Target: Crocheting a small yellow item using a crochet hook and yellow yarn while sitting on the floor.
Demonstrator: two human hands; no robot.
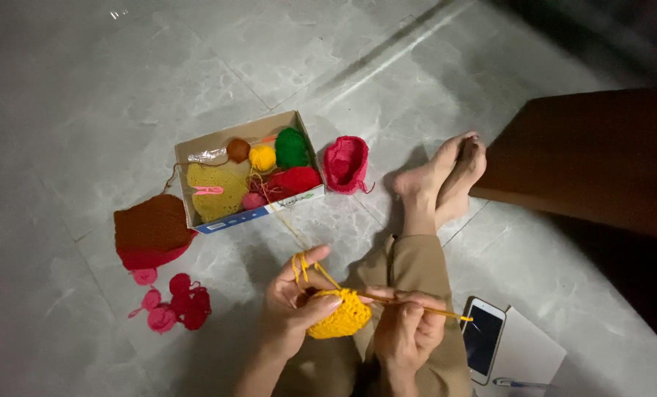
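My left hand (292, 301) pinches a small yellow crochet piece (341, 316), with yellow yarn (299, 266) wound over its raised fingers. That strand runs up to the cardboard box (195, 147). My right hand (408, 323) grips a thin crochet hook (446, 313) whose tip goes into the yellow piece. Both hands work over my lap, above my tan trousers (415, 259).
The box holds yellow (262, 157), green (292, 148), red (298, 179) and brown (238, 150) yarn balls and a yellow crocheted piece (214, 192). A pink crocheted item (345, 164), a brown-and-pink piece (152, 231) and small pink-red bits (176, 303) lie on the tiles. A phone (483, 338) lies by my right leg.
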